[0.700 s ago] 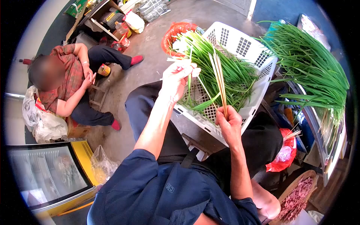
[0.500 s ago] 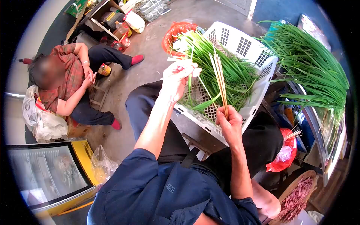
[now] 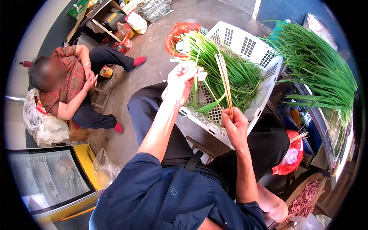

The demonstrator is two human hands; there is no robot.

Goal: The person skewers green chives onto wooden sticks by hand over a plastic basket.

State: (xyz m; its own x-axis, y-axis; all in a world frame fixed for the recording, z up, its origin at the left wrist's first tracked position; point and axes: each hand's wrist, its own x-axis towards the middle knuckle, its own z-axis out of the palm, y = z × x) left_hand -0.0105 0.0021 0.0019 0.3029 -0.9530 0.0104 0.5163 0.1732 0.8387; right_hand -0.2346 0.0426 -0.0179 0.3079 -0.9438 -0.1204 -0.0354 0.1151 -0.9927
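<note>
My left hand (image 3: 180,82) is closed, pinching a few garlic chives (image 3: 196,89) by their pale ends, with the green leaves hanging over the basket. In my right hand (image 3: 235,125) is a thin bundle of wooden skewers (image 3: 224,74), gripped near the lower end and pointing up and away from me. Beneath both hands a white plastic basket (image 3: 247,45) rests tilted near my knees. A large heap of loose chives (image 3: 220,59) lies in it, white ends toward the upper left.
Bunches of chives (image 3: 316,65) lie on a surface at the right, with skewer ends showing below. A red bag (image 3: 290,163) and a container of reddish meat pieces (image 3: 304,201) are lower right. A seated person (image 3: 63,76) is at the left, above a glass-topped freezer (image 3: 50,176).
Both hands keep their holds and barely move. My left fingers have shifted very slightly around the chives, and the basket sits almost the same.
</note>
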